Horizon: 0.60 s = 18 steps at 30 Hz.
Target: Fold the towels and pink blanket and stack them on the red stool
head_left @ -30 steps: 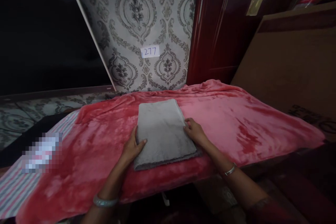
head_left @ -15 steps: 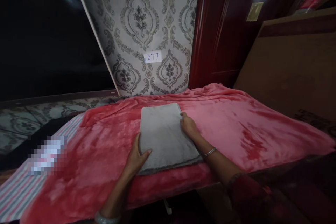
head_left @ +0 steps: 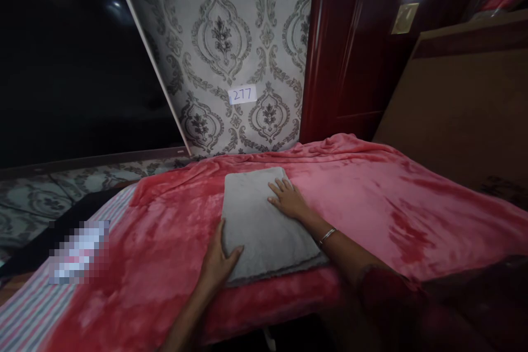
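Surface: raised flat top draped in a plush red-pink fleece blanket (head_left: 371, 203), wrinkled along the far edge, hanging over the near edge. Under it at left, a striped pink-and-grey cloth (head_left: 25, 313) showing at the near left corner.

Room: dim. Grey wallpaper with dark damask medallions (head_left: 223, 44) straight ahead, bearing a small white paper label marked "277" (head_left: 242, 94). Dark glossy panel (head_left: 61, 66) at left with light reflections. Dark red lacquered wooden door (head_left: 350, 49) right of the wallpaper, brass plate on it. Brown flat board (head_left: 462, 99) leaning at right, just beyond the blanket's right side.

Other items: a pixelated patch at left over the striped cloth; contents not readable. Nothing between camera and hands.

Work item: folded grey rectangular towel (head_left: 259, 225), lying flat on the blanket near the middle, near edge close to the front drop.

Left hand (head_left: 218, 264): cupped against the towel's near-left edge, thumb on top; not closed around it.
Right hand (head_left: 289, 201): open, palm down, fingers spread flat on the towel's far-right part; pressing, not gripping. Thin silver bangle (head_left: 326, 235) on that wrist.

Change against half a second ago: right hand then at the towel's right edge, fingers curled at the border; now shifted inward onto the top face and flattened. Left hand in nearly the same spot. Towel unchanged in shape. View slightly lower.
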Each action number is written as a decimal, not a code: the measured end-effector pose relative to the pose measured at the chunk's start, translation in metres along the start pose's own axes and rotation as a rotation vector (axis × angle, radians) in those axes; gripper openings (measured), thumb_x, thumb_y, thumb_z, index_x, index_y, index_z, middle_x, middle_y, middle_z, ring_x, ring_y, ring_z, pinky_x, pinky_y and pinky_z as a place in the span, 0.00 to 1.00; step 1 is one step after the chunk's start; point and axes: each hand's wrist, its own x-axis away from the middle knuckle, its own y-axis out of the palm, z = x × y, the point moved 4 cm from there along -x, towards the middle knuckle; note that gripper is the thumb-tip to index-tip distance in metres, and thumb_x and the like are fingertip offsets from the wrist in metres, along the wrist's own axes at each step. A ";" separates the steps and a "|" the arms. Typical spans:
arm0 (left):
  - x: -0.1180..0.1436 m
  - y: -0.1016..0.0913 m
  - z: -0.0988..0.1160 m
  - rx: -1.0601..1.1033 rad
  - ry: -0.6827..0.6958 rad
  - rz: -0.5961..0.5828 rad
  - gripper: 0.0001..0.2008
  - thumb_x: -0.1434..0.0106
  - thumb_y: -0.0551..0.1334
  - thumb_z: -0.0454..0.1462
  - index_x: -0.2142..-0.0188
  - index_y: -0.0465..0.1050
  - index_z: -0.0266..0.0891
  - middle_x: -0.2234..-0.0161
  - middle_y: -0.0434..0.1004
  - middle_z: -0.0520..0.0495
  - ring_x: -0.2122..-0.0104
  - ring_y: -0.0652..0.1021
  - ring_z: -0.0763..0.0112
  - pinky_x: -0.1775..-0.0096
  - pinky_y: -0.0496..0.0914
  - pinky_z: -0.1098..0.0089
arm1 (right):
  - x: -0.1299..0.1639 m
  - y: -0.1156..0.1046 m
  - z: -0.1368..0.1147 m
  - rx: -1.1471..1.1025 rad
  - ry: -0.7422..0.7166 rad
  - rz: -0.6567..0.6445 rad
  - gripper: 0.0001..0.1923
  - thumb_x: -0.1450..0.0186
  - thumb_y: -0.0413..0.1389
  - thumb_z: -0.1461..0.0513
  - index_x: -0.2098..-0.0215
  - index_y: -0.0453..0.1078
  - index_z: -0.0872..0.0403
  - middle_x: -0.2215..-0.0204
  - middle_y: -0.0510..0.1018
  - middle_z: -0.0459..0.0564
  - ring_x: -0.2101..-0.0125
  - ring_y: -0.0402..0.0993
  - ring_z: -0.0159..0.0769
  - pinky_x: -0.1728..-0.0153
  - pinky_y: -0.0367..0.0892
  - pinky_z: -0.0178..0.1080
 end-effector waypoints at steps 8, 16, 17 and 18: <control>-0.074 -0.029 0.058 -0.484 0.172 0.009 0.29 0.34 0.58 0.42 0.35 0.63 0.37 0.34 0.62 0.33 0.36 0.67 0.50 0.40 0.68 0.52 | -0.001 -0.009 -0.027 0.031 -0.011 0.050 0.37 0.28 0.43 0.42 0.27 0.51 0.48 0.27 0.44 0.59 0.28 0.31 0.52 0.33 0.33 0.60; -0.109 0.052 0.069 -0.823 0.219 -0.166 0.30 0.30 0.54 0.49 0.32 0.61 0.43 0.30 0.53 0.32 0.31 0.54 0.39 0.36 0.52 0.38 | -0.010 0.012 -0.021 0.002 -0.083 0.026 0.32 0.26 0.42 0.47 0.27 0.50 0.47 0.27 0.45 0.58 0.28 0.39 0.51 0.32 0.38 0.57; -0.106 0.054 0.065 -0.836 0.224 -0.159 0.30 0.30 0.54 0.49 0.32 0.60 0.44 0.30 0.53 0.32 0.31 0.54 0.39 0.36 0.52 0.38 | -0.015 0.010 -0.016 0.013 -0.082 0.033 0.31 0.25 0.42 0.49 0.27 0.51 0.47 0.27 0.45 0.57 0.28 0.39 0.50 0.32 0.38 0.57; -0.104 0.055 0.062 -0.842 0.223 -0.159 0.30 0.29 0.54 0.49 0.32 0.60 0.44 0.30 0.52 0.32 0.31 0.53 0.39 0.36 0.52 0.38 | -0.022 0.008 -0.011 0.027 -0.080 0.041 0.31 0.25 0.42 0.49 0.27 0.52 0.48 0.27 0.46 0.57 0.28 0.39 0.50 0.32 0.38 0.57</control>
